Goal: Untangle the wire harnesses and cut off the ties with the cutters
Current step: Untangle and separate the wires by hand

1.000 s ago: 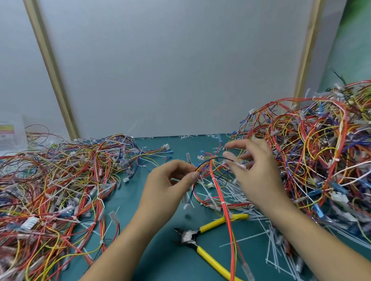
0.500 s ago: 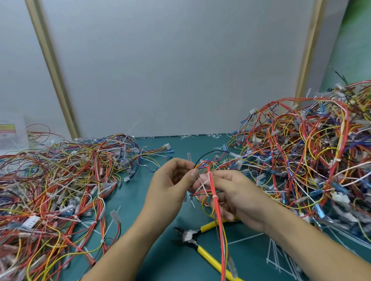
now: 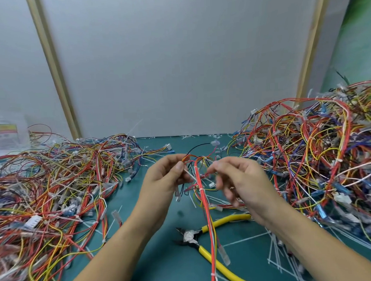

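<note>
I read this as the untangling step. My left hand [image 3: 163, 179] pinches, between thumb and forefinger, the top bend of a thin harness of red, orange and yellow wires [image 3: 202, 195], held up over the middle of the dark green mat [image 3: 155, 258]. My right hand [image 3: 239, 180] has its fingers curled. Its thumb and forefinger seem to nip a red strand of the same harness just beside the left (the lower fingers are blurred, so I won't swear to the exact grip).

The harness hangs from the two hands toward me. Its tail crosses over the yellow-handled cutters [image 3: 193, 235], which lie untouched on the mat with their jaws apart. Small white plastic ties [image 3: 196, 168] cinch the harness just below my fingers and further down, so nothing is cut on this one yet.

A low heap of loose coloured wires [image 3: 55, 188] lies on my left and a taller tangled heap [image 3: 319, 155] on my right. Cut-off white tie strips [image 3: 279, 255] litter the mat by my right forearm.

Next, I judge, the side strands need teasing clear of the main run. Then the right hand must let go, take up the cutters and snip a tie without nicking insulation.
</note>
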